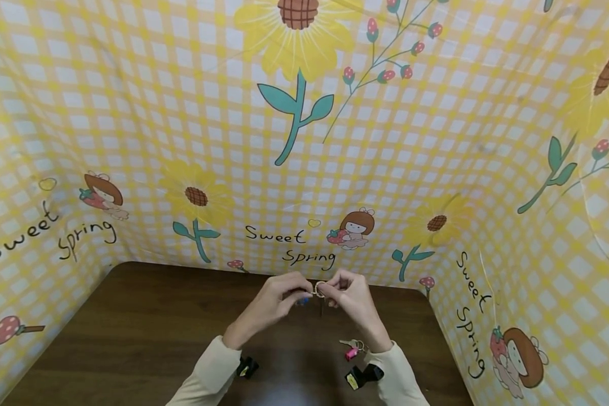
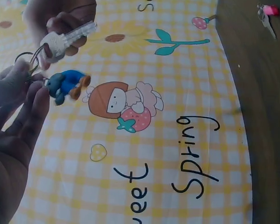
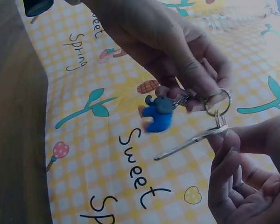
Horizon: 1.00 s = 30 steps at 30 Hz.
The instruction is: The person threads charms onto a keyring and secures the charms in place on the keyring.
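Note:
Both hands meet in the air over the far side of the table in the head view. My left hand (image 1: 279, 296) pinches a metal key ring (image 3: 229, 103) between thumb and fingers. From this ring, on a short chain, hangs a small figure charm (image 3: 159, 119) with a grey head and blue body. A silver key (image 3: 189, 144) is looped onto the ring. My right hand (image 1: 354, 296) pinches the key near its head, and its blade sticks out past the fingertips. In the left wrist view the charm (image 2: 67, 84) dangles beside the left fingertips.
Another key on a ring, with a pink tag (image 1: 352, 353), lies on the dark brown wooden table (image 1: 147, 327) near the right wrist. Black devices (image 1: 362, 376) sit at both wrists. A yellow checked cloth (image 1: 304, 186) with printed flowers rises behind and beside the table.

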Available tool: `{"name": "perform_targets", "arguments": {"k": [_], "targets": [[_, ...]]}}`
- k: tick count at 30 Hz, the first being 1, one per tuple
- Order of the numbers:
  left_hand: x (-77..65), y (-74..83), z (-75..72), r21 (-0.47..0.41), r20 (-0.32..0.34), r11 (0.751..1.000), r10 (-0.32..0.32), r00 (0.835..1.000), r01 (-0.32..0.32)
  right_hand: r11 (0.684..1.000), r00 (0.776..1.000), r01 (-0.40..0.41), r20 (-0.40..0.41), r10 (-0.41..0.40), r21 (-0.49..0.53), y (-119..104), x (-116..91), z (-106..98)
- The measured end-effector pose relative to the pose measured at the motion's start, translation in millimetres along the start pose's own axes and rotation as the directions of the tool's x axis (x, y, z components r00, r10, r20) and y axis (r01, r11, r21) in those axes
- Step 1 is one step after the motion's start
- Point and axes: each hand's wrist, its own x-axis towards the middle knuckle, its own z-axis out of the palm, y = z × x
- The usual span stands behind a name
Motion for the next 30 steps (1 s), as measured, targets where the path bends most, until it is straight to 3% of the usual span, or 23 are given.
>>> {"name": "perform_targets", "arguments": {"k": [1,4,7,10,23,30], "targets": [[0.3,0.2,0.6,0.001,0.002,1.0,0.0,1.0,0.0,1.0,1.0,-0.005,0.008,0.005,0.004,0,1,-1],[-0.3,1.4,0.7,-0.02,-0.004,0.995,-0.093,0.996,0.093,1.0,0.998,-0.004,0.057,0.004,-0.003,-2,2,-5],[-2.4,2.0,-0.9,-0.047,-0.013,0.98,-0.194,0.981,0.193,1.0,0.993,0.001,0.115,-0.001,0.0,-3,3,-8],[-3.2,3.0,-1.9,-0.064,0.002,0.967,-0.245,0.969,0.245,1.0,0.99,0.023,0.141,-0.021,-0.009,-4,2,-10],[-9.3,-4.5,-3.9,-0.039,0.036,0.957,-0.287,0.957,0.288,0.985,0.983,0.103,0.162,-0.08,-0.138,-1,-6,-22],[-21.5,-7.7,-8.4,-0.017,0.013,0.941,-0.337,0.941,0.338,0.969,0.994,0.08,0.092,-0.06,-0.232,17,-22,-29]]}}
